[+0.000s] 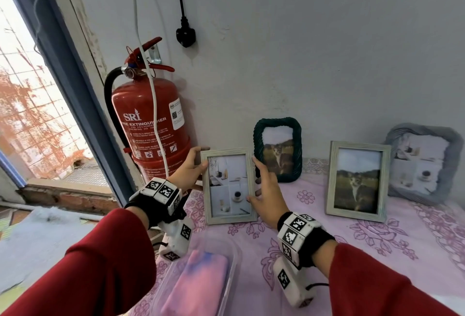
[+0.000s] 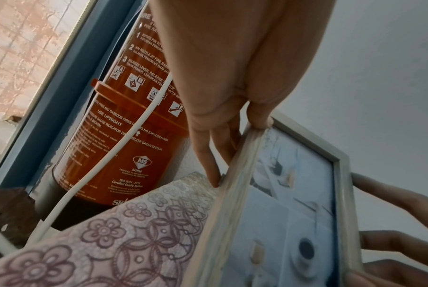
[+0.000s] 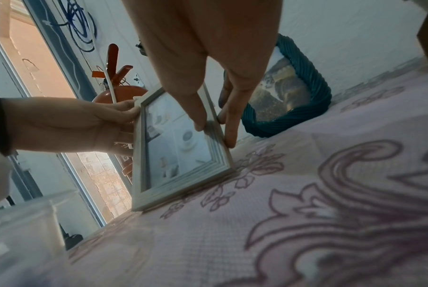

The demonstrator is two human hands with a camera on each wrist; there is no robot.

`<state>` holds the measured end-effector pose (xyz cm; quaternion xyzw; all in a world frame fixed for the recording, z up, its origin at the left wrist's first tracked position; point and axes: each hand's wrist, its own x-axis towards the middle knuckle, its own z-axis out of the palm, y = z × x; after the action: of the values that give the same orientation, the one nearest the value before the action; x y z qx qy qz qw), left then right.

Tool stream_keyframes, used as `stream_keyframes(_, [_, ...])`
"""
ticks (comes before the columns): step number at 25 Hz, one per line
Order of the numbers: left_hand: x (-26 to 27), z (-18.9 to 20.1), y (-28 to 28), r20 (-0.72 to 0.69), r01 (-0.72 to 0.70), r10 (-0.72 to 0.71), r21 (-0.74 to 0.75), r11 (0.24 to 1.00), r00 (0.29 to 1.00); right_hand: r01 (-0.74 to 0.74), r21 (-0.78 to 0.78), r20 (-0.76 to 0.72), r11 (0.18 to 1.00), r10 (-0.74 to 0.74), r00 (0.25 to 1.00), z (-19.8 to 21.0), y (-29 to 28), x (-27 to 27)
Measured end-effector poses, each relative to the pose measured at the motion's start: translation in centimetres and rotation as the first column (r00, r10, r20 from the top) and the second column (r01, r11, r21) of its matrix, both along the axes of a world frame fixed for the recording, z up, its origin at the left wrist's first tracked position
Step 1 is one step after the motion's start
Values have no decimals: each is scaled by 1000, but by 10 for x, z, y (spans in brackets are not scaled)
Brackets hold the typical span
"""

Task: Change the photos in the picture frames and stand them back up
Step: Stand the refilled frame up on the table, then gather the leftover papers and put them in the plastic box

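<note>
A pale wooden frame [image 1: 227,185] with a collage photo stands on its bottom edge at the left end of the table. My left hand [image 1: 188,169] pinches its left side near the top, thumb in front and fingers behind. My right hand [image 1: 266,190] pinches its right side the same way. The left wrist view shows the frame [image 2: 294,213] edge-on under my left hand [image 2: 232,68]. In the right wrist view, the frame [image 3: 175,155] leans slightly back below my right hand [image 3: 208,48]. A dark green rope frame [image 1: 278,149], a second pale frame [image 1: 357,181] and a grey frame [image 1: 422,164] stand along the wall.
A red fire extinguisher [image 1: 151,124] with a white cable [image 1: 156,104] across it hangs just left of the table's left edge. A clear plastic box [image 1: 234,263] holding pink cloth sits at the front. The pink floral tablecloth [image 1: 352,252] lies bare at the front right.
</note>
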<state>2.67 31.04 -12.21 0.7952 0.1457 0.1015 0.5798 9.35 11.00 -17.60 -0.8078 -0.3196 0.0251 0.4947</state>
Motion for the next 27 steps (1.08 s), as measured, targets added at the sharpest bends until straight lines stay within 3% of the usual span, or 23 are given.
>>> stream_keyframes(5, [-10, 6, -6, -23, 18, -13, 218, 976, 1000, 0, -48, -32, 999, -1, 999, 4, -10, -3])
stream_keyframes(10, [-20, 17, -19, 104, -149, 125, 268, 952, 987, 27, -75, -3, 997, -27, 1000, 18, -20, -14])
stream_keyframes(13, [-32, 27, -32, 143, -178, 143, 273, 945, 979, 58, -81, 35, 995, -55, 998, 29, -31, -23])
stream_keyframes(20, [-68, 37, -92, 165, -77, 35, 252, 965, 986, 112, 5, 83, 994, -112, 990, 45, -73, -52])
stream_keyframes(27, [-90, 27, -172, 74, 99, -117, 213, 972, 990, 169, 5, 101, 986, -169, 980, 57, -136, -77])
